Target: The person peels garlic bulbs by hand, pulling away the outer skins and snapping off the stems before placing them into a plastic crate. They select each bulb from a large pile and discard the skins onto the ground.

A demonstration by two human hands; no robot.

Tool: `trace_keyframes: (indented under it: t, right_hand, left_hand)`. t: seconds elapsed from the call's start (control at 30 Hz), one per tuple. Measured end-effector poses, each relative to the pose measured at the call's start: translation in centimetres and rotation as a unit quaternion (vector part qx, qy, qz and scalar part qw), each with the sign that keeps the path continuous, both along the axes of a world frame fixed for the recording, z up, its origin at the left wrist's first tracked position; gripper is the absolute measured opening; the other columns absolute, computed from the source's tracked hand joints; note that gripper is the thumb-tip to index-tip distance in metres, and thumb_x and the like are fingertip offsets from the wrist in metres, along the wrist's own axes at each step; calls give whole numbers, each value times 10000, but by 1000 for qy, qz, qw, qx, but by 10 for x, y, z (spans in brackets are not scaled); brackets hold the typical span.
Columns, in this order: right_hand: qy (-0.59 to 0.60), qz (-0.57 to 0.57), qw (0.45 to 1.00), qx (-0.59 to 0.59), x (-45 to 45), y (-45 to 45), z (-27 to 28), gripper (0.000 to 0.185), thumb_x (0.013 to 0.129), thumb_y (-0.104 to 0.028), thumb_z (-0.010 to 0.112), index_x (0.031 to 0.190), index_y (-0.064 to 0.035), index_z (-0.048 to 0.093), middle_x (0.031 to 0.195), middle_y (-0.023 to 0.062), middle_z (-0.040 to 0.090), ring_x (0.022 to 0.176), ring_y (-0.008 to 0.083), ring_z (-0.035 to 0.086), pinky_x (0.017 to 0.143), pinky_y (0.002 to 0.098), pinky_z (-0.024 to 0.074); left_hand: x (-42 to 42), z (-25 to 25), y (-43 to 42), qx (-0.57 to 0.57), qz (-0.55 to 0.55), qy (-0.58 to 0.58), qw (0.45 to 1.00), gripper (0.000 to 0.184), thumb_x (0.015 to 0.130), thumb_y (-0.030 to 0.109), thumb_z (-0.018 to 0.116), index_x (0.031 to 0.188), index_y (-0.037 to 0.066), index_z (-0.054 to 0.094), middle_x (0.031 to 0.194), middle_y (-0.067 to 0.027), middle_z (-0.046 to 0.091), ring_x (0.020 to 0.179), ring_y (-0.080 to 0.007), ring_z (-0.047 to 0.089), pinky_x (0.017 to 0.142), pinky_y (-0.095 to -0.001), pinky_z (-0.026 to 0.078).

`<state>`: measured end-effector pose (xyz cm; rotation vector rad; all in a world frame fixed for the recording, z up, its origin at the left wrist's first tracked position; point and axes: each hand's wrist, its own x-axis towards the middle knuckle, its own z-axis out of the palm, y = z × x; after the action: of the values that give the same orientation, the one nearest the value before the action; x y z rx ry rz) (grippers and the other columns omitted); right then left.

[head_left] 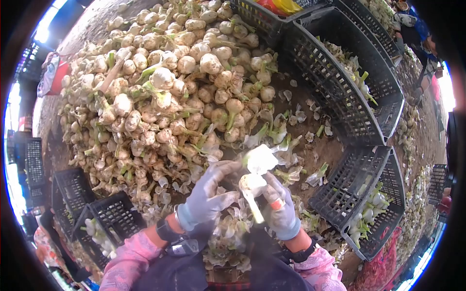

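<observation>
Both my hands wear pale gloves. My right hand [280, 206] has its fingers wrapped round a garlic bulb [252, 182] whose cut stem points down toward my lap. Just above that bulb is a bright white piece of peeled skin [261, 159], overexposed, so its edges are unclear. To the left of the bulb, my left hand [208, 194] is apart from it, with fingers spread and nothing in them. A large heap of unpeeled garlic [165, 111] lies beyond my hands.
A big black crate [335, 72] with some garlic stands at the upper right, a smaller crate [349, 184] of garlic at the right. More crates [116, 213] stand at the lower left. Loose skins [228, 242] lie by my lap. Another person [422, 39] is at the far upper right.
</observation>
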<state>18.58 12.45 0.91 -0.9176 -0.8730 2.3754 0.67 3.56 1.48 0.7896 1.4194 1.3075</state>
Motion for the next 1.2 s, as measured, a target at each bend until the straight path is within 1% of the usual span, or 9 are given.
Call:
trace_keyframes:
  t: [0.13,0.27,0.37,0.53,0.7,0.87,0.93,0.97,1.2]
  right_hand:
    - [-156,55,916,366,-5,0,7,340,911,-183,591,1152,55,562,1049,188,615,947,319,608,839,349,476]
    - [-212,110,892,384,-5,1,20,357,903,-197,604,1151,56,563,1031,188,616,908,327,607,816,353,484]
    - [-191,95,919,333,-3,-2,17,380,929,-220,587,1190,54,551,1061,154,634,884,254,620,801,319,490]
    - [-45,31,998,29,3,-9,13,521,968,-332,572,1321,39,479,1130,86,641,904,127,619,783,233,489]
    - [105,57,986,-116,11,0,3,709,911,-469,616,1383,19,413,1194,197,608,1001,238,628,809,323,505]
    - [123,155,971,-132,15,1,-25,713,931,-494,585,1357,51,412,1139,103,615,1010,166,617,843,280,486]
    - [122,174,967,-142,12,0,-15,671,913,-443,642,1320,52,442,1125,85,597,996,149,604,860,276,486]
    - [96,188,970,-125,10,4,-11,668,908,-428,652,1322,54,443,1129,83,595,999,144,602,866,272,484]
    - [59,244,967,-31,7,3,-9,875,864,-506,639,1449,66,326,1265,132,549,1081,171,576,920,299,461]
  left_hand:
    - [2,11,3,-30,-32,258,965,246,740,112,773,866,22,583,785,-73,610,730,-216,623,649,-313,487]
    - [7,9,2,55,-34,347,935,169,747,56,719,838,39,577,792,-151,596,702,-347,588,602,-367,498]
    - [7,11,2,63,-24,354,933,99,761,6,662,817,27,583,787,-121,615,656,-264,608,578,-336,490]
    - [3,4,-7,-73,104,55,990,25,842,5,586,824,10,603,782,-56,653,638,-111,595,577,-243,476]
    - [-17,2,-11,-161,237,-207,936,161,882,27,584,1035,-18,604,881,-67,659,742,-98,637,671,-238,548]
    - [2,-10,2,73,114,39,990,461,885,113,607,1302,-1,448,1218,-96,577,1028,-148,605,831,-295,530]
    - [0,4,3,-7,-47,67,997,429,879,180,651,1256,21,518,1134,-102,620,988,-176,630,780,-323,514]
    - [-3,-12,5,122,-89,274,950,260,860,157,662,1086,37,617,921,-109,641,821,-236,650,672,-345,497]
    - [6,-14,-7,53,-3,438,897,118,801,105,700,902,59,657,744,-97,633,620,-302,604,539,-367,483]
